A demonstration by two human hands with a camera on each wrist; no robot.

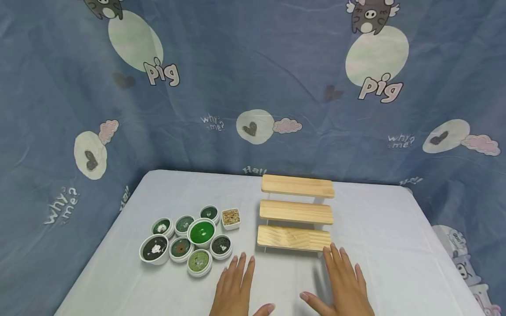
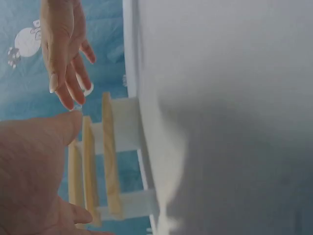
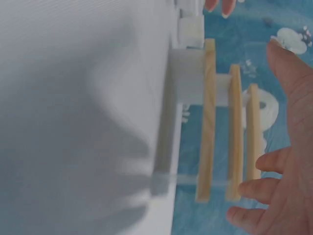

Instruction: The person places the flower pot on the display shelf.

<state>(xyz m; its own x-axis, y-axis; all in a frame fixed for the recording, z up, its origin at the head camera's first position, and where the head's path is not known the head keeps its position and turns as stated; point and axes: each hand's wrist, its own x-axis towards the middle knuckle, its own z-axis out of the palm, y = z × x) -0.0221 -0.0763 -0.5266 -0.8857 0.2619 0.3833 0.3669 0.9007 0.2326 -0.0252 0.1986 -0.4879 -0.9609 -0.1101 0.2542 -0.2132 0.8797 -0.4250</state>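
Both hands are over the near part of the white table, palms down and holding nothing. My left hand has its fingers stretched forward, just right of a group of small round white cups. Fingers spread, my right hand reaches toward the front right corner of a three-step wooden stand, its fingertips overlapping that corner in the head view. The stand has pale wood shelves on white supports. Among the cups are one of bright green, one of mossy green and a dark one with a white patch.
A square white cup of tan bits stands between the round cups and the stand. The white tabletop ends against a blue cloth backdrop printed with pigs and lettering, which also hangs at both sides.
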